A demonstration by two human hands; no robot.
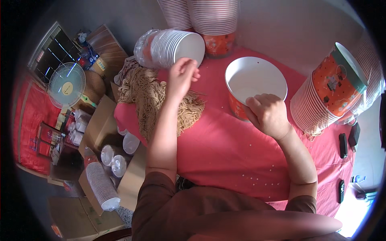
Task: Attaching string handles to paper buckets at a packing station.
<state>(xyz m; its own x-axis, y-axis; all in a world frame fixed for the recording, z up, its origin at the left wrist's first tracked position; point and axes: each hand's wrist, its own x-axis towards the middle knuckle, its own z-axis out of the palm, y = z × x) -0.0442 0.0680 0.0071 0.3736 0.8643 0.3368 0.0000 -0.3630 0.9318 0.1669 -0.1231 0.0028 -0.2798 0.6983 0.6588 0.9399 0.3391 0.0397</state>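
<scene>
Right of centre, your bucket point(254, 80) was orange outside, white inside. Your sleeves point(156, 190) were brown, the tablecloth point(225, 160) pinkish red.

The paper bucket point(250, 78) looks smooth, the tablecloth point(221, 160) matt.

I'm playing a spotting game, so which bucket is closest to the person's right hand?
The single orange bucket with the white inside, right at the right hand. It stands by itself; the other buckets are stacked together.

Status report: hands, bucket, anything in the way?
Right hand gripping near rim of orange bucket, mouth up. Left hand loosely curled near wrapped bucket stack. Small white bits scattered on red cloth.
</scene>
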